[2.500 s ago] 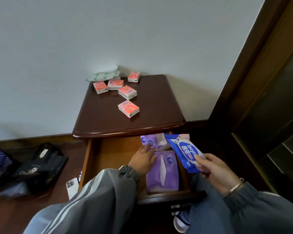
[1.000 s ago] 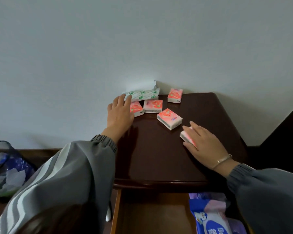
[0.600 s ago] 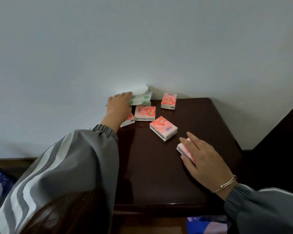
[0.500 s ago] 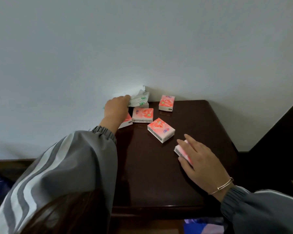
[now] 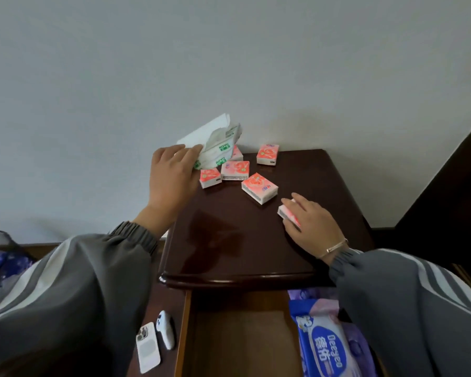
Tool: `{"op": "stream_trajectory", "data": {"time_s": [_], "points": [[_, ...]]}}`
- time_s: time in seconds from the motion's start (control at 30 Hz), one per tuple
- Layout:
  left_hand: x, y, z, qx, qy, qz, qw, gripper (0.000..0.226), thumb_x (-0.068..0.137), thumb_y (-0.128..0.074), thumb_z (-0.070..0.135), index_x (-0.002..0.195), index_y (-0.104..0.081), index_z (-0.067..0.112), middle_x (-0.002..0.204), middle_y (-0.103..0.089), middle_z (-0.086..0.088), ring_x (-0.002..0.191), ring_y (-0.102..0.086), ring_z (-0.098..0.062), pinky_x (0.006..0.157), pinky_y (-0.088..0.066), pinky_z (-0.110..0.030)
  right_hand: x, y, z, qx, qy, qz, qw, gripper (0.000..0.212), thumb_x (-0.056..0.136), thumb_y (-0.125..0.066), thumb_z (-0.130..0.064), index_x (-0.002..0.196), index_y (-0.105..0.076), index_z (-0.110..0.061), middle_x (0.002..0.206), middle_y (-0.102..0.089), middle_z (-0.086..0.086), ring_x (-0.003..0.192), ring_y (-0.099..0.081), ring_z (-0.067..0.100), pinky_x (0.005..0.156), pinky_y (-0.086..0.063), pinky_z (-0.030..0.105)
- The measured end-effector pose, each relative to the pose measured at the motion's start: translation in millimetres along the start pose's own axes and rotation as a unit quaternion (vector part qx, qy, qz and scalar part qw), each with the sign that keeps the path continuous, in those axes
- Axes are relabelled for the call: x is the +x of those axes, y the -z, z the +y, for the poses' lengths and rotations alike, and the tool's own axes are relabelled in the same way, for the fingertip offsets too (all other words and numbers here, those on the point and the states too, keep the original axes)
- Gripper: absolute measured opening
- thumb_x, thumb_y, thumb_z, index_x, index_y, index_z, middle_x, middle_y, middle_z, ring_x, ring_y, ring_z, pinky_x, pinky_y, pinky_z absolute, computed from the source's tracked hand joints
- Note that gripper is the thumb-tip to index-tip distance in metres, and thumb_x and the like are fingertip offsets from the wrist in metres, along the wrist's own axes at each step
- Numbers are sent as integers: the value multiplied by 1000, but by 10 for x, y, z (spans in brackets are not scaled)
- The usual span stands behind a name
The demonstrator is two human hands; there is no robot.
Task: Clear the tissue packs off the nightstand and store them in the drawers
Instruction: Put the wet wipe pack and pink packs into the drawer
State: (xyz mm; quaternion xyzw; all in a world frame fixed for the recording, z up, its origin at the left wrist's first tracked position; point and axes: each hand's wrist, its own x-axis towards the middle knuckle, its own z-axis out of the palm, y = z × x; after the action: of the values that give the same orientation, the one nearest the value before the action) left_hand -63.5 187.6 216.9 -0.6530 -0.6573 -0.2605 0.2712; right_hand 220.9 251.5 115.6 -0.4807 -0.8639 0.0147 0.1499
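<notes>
My left hand [image 5: 172, 175] grips a soft white-and-green tissue pack [image 5: 218, 146] and holds it lifted above the back left of the dark wooden nightstand [image 5: 242, 240]. My right hand [image 5: 310, 224] lies over a small pink tissue pack [image 5: 286, 213] near the right side of the top, fingers curled around it. Several more pink packs rest at the back: one [image 5: 259, 188] in the middle, one [image 5: 235, 170] behind it, one [image 5: 210, 178] to the left, one [image 5: 267, 154] by the wall. The top drawer [image 5: 242, 336] below stands open, with a blue wipes pack [image 5: 324, 346] on purple packs.
A phone [image 5: 147, 346] and a white case [image 5: 166, 329] lie on the floor left of the drawer. A dark bag [image 5: 0, 257] sits at far left. A dark wooden frame [image 5: 452, 186] rises at right. The wall stands right behind the nightstand.
My left hand has closed on the white-and-green pack and raised it off the nightstand. My right hand stays on the small pink pack. The view has tilted down, so the open drawer shows again.
</notes>
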Motion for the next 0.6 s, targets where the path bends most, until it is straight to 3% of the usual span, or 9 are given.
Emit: {"op": "stream_trajectory", "data": {"time_s": [0.07,0.17,0.27,0.33,0.47,0.6], "points": [[-214,267,173,-5,-6,-17,1000,38,80,-62,9,116,-65,1,100,-72,-16,102,-64,-38,85,-44,-46,-13,37,-18,-1,-10,-17,1000,54,85,-49,-35,138,-43,-25,146,-42,5,118,-52,28,91,-46,39],[-567,665,489,-19,-35,-55,998,40,72,-71,3,112,-65,0,94,-71,-18,83,-67,-40,70,-50,-43,-80,118,-41,27,-32,-58,997,59,83,-50,-29,140,-39,-24,149,-35,6,122,-46,31,98,-42,40],[-972,1007,756,-18,-57,-95,994,43,70,-78,10,110,-66,4,91,-73,-14,70,-69,-33,54,-52,-36,-231,250,-53,104,-61,-85,989,57,83,-53,-19,138,-42,-19,145,-35,10,124,-42,34,105,-35,38],[-1263,1163,891,-14,-63,-127,990,43,71,-78,16,112,-66,8,89,-73,-8,68,-69,-27,50,-51,-32,-412,381,-48,171,-87,-60,980,53,81,-57,-14,133,-49,-16,138,-41,11,122,-45,32,106,-32,35],[-1786,1263,1259,28,-27,-248,968,40,86,-62,28,124,-60,18,99,-72,0,80,-70,-20,57,-50,-30,-938,681,-26,266,-120,1,956,50,77,-64,-12,126,-56,-16,129,-47,9,115,-51,26,101,-37,29],[-2151,1017,1693,83,15,-393,916,30,97,-42,29,125,-48,20,111,-65,1,94,-66,-20,62,-39,-30,-1522,897,47,310,-124,18,942,48,76,-66,-11,123,-57,-17,125,-50,5,110,-53,18,90,-36,21]]}}
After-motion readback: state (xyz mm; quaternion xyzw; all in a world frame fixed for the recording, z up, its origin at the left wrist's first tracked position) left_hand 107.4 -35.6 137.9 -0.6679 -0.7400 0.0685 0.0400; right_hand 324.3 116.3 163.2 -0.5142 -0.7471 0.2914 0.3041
